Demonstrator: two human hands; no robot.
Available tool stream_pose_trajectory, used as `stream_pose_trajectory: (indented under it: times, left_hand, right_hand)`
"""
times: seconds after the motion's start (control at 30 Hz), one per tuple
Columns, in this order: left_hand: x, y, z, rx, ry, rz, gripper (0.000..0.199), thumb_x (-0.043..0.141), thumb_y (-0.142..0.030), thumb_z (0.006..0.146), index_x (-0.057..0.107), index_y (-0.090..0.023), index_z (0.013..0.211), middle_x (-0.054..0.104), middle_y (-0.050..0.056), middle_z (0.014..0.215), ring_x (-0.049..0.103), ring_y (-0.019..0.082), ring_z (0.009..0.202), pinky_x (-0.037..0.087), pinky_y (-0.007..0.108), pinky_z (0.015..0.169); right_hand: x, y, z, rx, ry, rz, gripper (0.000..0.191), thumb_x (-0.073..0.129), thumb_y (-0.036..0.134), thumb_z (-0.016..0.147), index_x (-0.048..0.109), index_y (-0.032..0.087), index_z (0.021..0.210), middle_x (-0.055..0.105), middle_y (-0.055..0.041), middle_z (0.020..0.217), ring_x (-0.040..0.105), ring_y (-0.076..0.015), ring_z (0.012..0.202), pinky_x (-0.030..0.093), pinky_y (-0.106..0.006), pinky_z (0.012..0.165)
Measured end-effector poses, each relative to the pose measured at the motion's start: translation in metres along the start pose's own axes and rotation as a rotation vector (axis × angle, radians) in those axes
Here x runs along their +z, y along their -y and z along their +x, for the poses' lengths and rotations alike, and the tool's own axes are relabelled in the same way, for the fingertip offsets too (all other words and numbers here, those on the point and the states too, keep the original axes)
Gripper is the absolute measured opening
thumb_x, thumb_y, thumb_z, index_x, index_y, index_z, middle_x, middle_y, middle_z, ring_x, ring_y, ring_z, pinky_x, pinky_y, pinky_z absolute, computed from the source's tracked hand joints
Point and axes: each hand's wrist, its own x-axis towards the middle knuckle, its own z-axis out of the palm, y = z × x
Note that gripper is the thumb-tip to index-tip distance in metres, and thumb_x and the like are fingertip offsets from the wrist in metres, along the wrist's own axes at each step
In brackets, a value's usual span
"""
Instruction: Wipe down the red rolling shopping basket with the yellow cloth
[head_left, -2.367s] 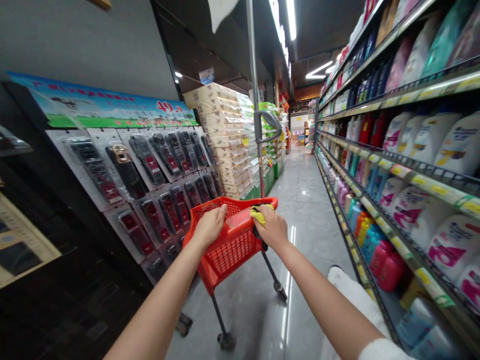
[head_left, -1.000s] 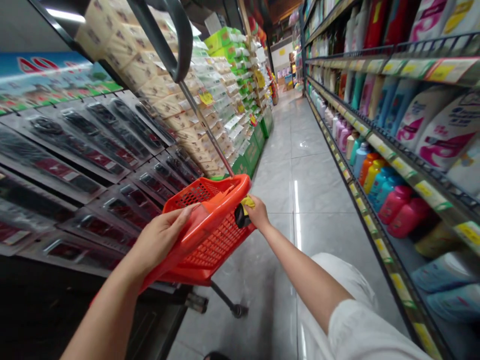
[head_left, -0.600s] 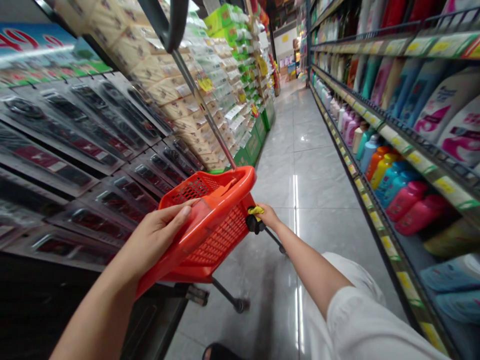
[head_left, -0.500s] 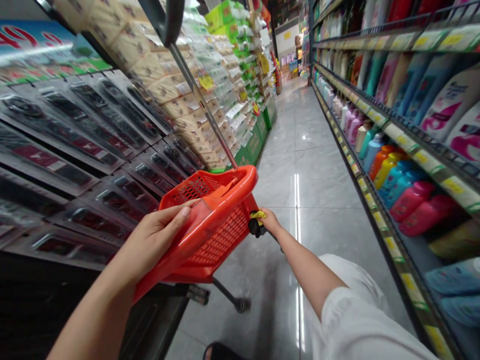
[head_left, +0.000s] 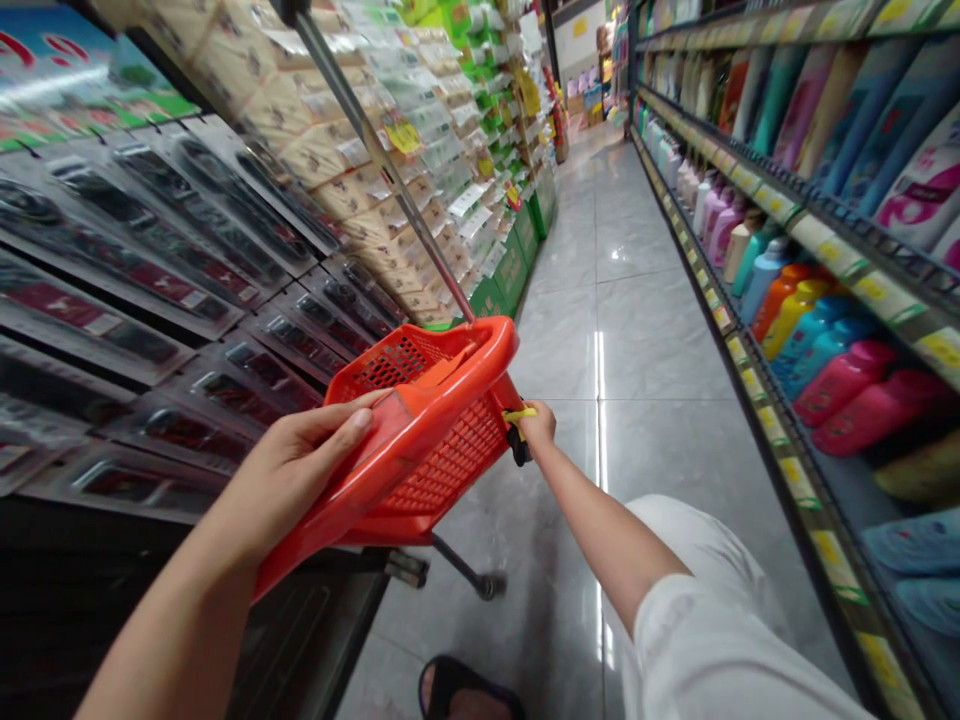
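Note:
A red plastic basket [head_left: 442, 465] with mesh sides stands tilted on a wheeled frame in the middle of the view. My left hand [head_left: 300, 465] is wrapped over the basket's near left rim, the thumb on top and the fingers mostly hidden beyond it. On the basket's right side my right hand [head_left: 538, 428] is closed around a yellow cloth or glove-like piece [head_left: 519, 413]. A black part [head_left: 519, 445] hangs just below that hand. A metal pole [head_left: 390, 170] rises from the basket's far end toward the upper left.
Packaged goods hang on a rack [head_left: 187, 330] at the left, near the basket. Stacked tissue packs [head_left: 330, 150] stand beyond. Shelves of bottles [head_left: 795, 310] line the right side. Grey tiled floor [head_left: 637, 320] runs down the aisle. A sandalled foot [head_left: 465, 695] shows below.
The right hand has lifted slightly, and the yellow piece now points to the right across it. The view has shifted a little, and more of the sandalled foot shows.

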Motion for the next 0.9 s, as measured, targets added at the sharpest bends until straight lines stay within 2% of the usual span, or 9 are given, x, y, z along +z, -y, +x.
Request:
stream_pose_trajectory:
  times: [0.13,0.27,0.33,0.53,0.6,0.7,0.77,0.83,0.9]
  left_hand:
    - [0.0,-0.003,0.002,-0.007,0.016,-0.02,0.075,0.055,-0.07,0.076,0.067,-0.015,0.124,0.073,0.007,0.115,0.068,0.028,0.094,0.053,0.038,0.087]
    - [0.002,-0.004,0.003,0.037,0.031,-0.063,0.072,0.055,-0.067,0.078,0.067,-0.013,0.123,0.073,0.008,0.114,0.068,0.027,0.093,0.053,0.036,0.085]
    - [0.002,-0.002,0.004,0.047,0.034,-0.075,0.071,0.055,-0.068,0.078,0.068,-0.013,0.122,0.073,0.008,0.113,0.069,0.027,0.093,0.053,0.035,0.084]
    - [0.004,0.002,0.007,0.089,0.017,-0.083,0.075,0.054,-0.075,0.073,0.073,-0.015,0.113,0.073,0.011,0.115,0.065,0.033,0.107,0.052,0.038,0.091]
    - [0.004,0.002,0.007,0.106,0.009,-0.064,0.073,0.054,-0.074,0.074,0.073,-0.015,0.113,0.073,0.01,0.113,0.065,0.032,0.106,0.052,0.038,0.091]
    - [0.006,0.0,0.008,0.136,0.011,-0.04,0.071,0.053,-0.072,0.076,0.073,-0.015,0.113,0.073,0.01,0.113,0.065,0.032,0.107,0.05,0.038,0.095]
    - [0.007,-0.002,0.009,0.147,0.002,-0.029,0.073,0.053,-0.073,0.076,0.073,-0.015,0.115,0.071,0.01,0.118,0.064,0.032,0.11,0.048,0.039,0.099]
    - [0.009,-0.004,0.009,0.154,-0.002,-0.025,0.073,0.052,-0.073,0.077,0.071,-0.015,0.118,0.07,0.01,0.122,0.063,0.032,0.111,0.046,0.04,0.101]
    - [0.011,-0.006,0.01,0.163,0.015,-0.028,0.072,0.05,-0.071,0.079,0.069,-0.015,0.121,0.07,0.009,0.122,0.064,0.031,0.11,0.046,0.04,0.101]
  right_hand:
    - [0.004,0.068,0.01,-0.104,-0.071,0.111,0.036,0.063,0.028,0.065,0.068,0.018,0.098,0.073,-0.0033,0.091,0.065,-0.0184,0.079,0.051,-0.026,0.069]
    - [-0.003,0.109,0.017,-0.322,0.034,0.21,0.033,0.065,0.03,0.064,0.066,0.018,0.095,0.071,-0.0022,0.091,0.063,-0.0174,0.079,0.05,-0.026,0.07]
    - [-0.011,0.101,0.016,-0.287,0.03,0.18,0.027,0.067,0.03,0.062,0.064,0.018,0.087,0.069,-0.0006,0.084,0.062,-0.0167,0.076,0.049,-0.026,0.069]
    - [-0.022,0.058,-0.003,0.053,0.068,-0.247,0.016,0.067,0.028,0.06,0.053,0.021,0.06,0.054,0.0052,0.056,0.051,-0.0137,0.055,0.041,-0.026,0.057]
    - [-0.015,0.065,-0.012,0.005,0.017,-0.244,0.012,0.066,0.03,0.065,0.056,0.022,0.066,0.057,0.0032,0.062,0.053,-0.015,0.059,0.042,-0.027,0.061]
    - [-0.002,0.078,-0.024,-0.274,-0.101,-0.18,0.016,0.06,0.036,0.076,0.062,0.023,0.086,0.066,-0.0023,0.087,0.059,-0.0177,0.081,0.047,-0.029,0.075]
    - [0.002,0.076,-0.03,-0.436,-0.081,-0.169,0.019,0.058,0.035,0.08,0.064,0.023,0.093,0.066,-0.0047,0.1,0.059,-0.0186,0.093,0.047,-0.029,0.083]
    - [-0.002,0.062,-0.033,-0.379,0.025,-0.251,0.015,0.061,0.033,0.077,0.066,0.023,0.087,0.066,-0.0045,0.094,0.06,-0.0194,0.09,0.047,-0.03,0.081]
    - [-0.009,0.045,-0.032,-0.21,0.072,-0.356,0.011,0.064,0.032,0.074,0.067,0.022,0.078,0.064,-0.0033,0.082,0.06,-0.0196,0.08,0.047,-0.03,0.075]
